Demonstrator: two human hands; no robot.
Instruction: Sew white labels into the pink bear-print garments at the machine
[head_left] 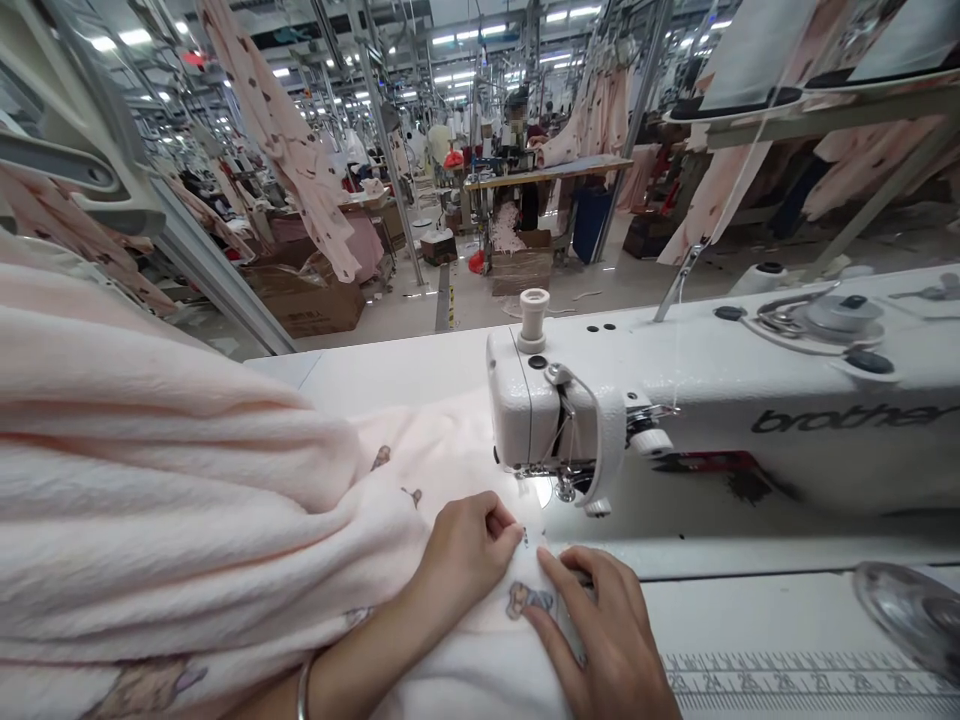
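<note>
Pale pink fleece fabric (285, 540) with small printed animal figures lies in thick folds across the left and under the needle area of a white sewing machine (551, 410). My left hand (472, 545) is closed on the fabric, thumb and forefinger pinched together just in front of the presser foot (564, 488). Beside it, my right hand (607, 625) rests at the fabric's right edge. Its thumb and fingers are spread, with the thumb near a printed figure. The part of the fabric beneath the machine head is hidden.
A printed ruler scale (787, 680) runs along the table front, with a shiny round metal piece (911, 610) at the right. The machine arm (825, 420) spans the right side. Hanging pink pieces (281, 130), cardboard boxes (304, 290) and other workstations (547, 172) stand beyond.
</note>
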